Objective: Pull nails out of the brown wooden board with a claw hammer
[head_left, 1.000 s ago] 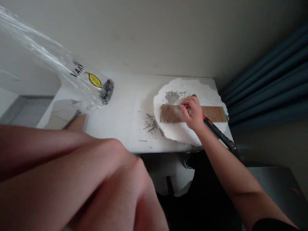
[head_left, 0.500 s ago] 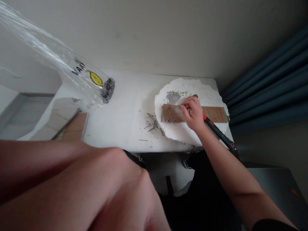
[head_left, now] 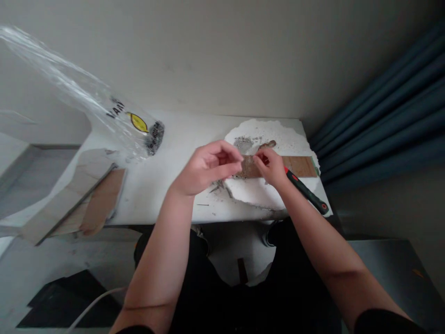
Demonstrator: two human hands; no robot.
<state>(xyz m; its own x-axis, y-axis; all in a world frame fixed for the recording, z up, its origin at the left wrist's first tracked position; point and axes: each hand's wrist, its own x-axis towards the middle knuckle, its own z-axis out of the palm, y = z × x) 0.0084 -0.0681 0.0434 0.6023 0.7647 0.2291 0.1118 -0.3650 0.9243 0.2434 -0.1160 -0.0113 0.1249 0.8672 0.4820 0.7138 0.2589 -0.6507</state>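
Note:
My right hand (head_left: 270,168) rests on a brown wooden strip (head_left: 299,166) that lies on a ragged white foam slab (head_left: 274,195). Its fingertips are pinched on a small nail at the strip's pitted left end. My left hand (head_left: 208,168) hovers just left of it, with thumb and fingers drawn close together almost touching the right fingertips. Whether it holds anything is hidden. A hammer with a red and black handle (head_left: 306,192) lies under my right wrist, its head (head_left: 267,144) on the foam.
Loose nails (head_left: 217,186) lie on the white table (head_left: 174,185) below my left hand. A clear plastic bag with nails (head_left: 139,125) leans at the back left. Wooden planks (head_left: 100,199) lie at the table's left end. A dark curtain (head_left: 382,116) hangs at right.
My left arm, which filled the lower foreground near the camera, has reached forward to the strip. The right hand has stayed on the strip. The view has shifted slightly.

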